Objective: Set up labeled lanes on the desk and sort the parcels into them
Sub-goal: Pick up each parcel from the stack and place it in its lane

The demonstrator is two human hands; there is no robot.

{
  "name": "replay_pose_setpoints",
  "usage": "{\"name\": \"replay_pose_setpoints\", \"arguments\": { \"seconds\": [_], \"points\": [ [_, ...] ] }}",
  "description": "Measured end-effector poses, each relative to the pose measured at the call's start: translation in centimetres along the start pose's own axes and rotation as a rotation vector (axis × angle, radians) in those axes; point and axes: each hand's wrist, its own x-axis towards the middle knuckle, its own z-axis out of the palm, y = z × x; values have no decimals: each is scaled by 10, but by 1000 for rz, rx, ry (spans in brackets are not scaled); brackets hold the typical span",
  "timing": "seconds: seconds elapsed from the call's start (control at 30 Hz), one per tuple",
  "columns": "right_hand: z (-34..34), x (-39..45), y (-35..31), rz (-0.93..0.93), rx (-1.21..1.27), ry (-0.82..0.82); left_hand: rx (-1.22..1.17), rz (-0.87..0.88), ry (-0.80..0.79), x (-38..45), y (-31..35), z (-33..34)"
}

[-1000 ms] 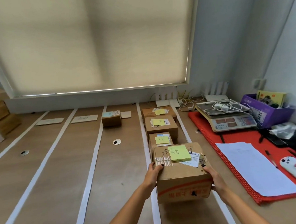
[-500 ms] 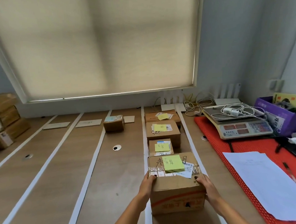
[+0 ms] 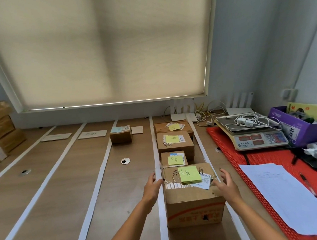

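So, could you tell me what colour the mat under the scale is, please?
Red mat, clearest in the head view.

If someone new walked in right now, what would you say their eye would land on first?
Probably the row of four parcels with yellow sticky notes, lined up in the rightmost taped lane; the nearest parcel sits between the open left hand and right hand. Next, the white tape strips dividing the desk into lanes, and the red mat at right carrying the scale.
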Motion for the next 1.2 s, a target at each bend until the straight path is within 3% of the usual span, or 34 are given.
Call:
{"name": "replay_pose_setpoints", "arguments": {
  "seconds": [0.17,0.4,0.67,1.2],
  "points": [
    [20,-1,-63,-99,-98,1,-47,108,75,1,48,-61],
    [107,-28,-152,-173,-120,-68,-35,251,81,-12,93,-171],
    [243,-88,-221,-216,-69,-127,7,265,139,-38,77,-314],
    [474,-97,-295,-271,66,-483,80,151,338,-16,31,-514]
  ]
}}
